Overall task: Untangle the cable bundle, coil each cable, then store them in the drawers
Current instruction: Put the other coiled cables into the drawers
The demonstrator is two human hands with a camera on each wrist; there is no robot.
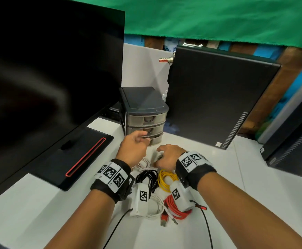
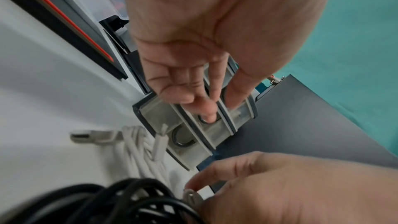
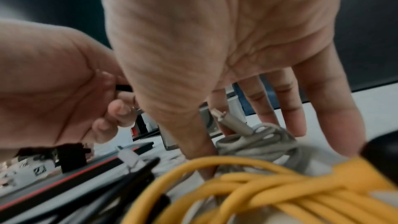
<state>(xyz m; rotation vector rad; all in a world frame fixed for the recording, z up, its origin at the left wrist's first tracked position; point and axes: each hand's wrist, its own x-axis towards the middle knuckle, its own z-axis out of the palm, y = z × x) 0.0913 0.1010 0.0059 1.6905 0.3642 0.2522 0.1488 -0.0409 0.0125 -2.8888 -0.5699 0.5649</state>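
Head view: the left hand (image 1: 132, 149) has a fingertip hooked in the middle ring pull of the drawer unit (image 1: 143, 114); the right hand (image 1: 170, 156) spreads straight fingers over a grey coiled cable (image 3: 256, 142), with black (image 1: 147, 177), yellow (image 1: 166, 179), white (image 1: 155, 207) and red (image 1: 177, 209) coils just behind on the desk (image 1: 38, 203)

Six coiled cables (image 1: 166, 179) are seen on the desk, three drawers (image 1: 145, 120) in one unit, two hands (image 1: 131, 150).
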